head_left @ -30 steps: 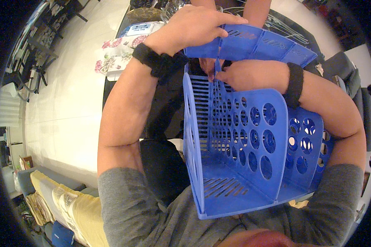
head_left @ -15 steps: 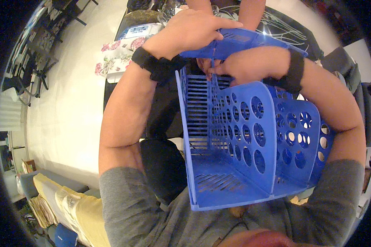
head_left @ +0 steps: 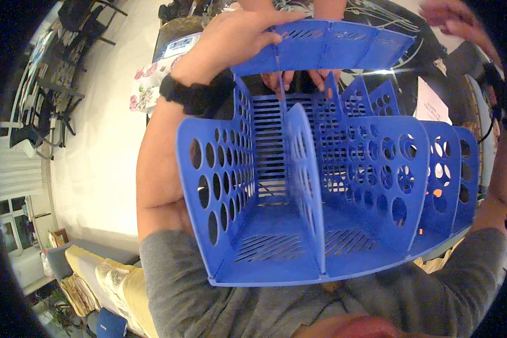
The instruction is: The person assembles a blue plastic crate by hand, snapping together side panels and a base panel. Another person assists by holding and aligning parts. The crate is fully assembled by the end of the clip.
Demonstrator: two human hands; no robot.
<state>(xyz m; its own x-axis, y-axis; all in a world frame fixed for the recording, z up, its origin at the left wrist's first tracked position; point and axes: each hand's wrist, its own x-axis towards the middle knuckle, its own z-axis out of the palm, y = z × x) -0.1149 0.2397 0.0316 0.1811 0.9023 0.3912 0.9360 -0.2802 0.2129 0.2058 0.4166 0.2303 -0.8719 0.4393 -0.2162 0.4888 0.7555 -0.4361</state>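
A blue plastic file rack (head_left: 276, 270) with round-holed dividers stands in front of my chest. One divider (head_left: 305, 163) in its middle leans slightly. Across the rack's far top lies a slotted blue panel (head_left: 321, 48). My left hand (head_left: 239, 39) grips this panel's left end, thumb and fingers closed on its edge. Away from the rack, my right hand (head_left: 456, 22) is raised at the far right, blurred, fingers apart with nothing visible in them. Another person's hands (head_left: 277, 81) reach in beneath the panel from the far side, their fingertips partly hidden by the dividers.
A dark table (head_left: 400, 93) with a pale leaf pattern lies beyond the rack. A floral box (head_left: 152, 79) and a white-and-blue packet (head_left: 181, 46) are at the left. White paper (head_left: 432, 104) stands at right. A sofa with yellow covering (head_left: 104, 281) is at lower left.
My right hand has left the inside of the rack and swung up to the far right. The rack has turned, bringing its left wall into view. My left hand stays on the panel.
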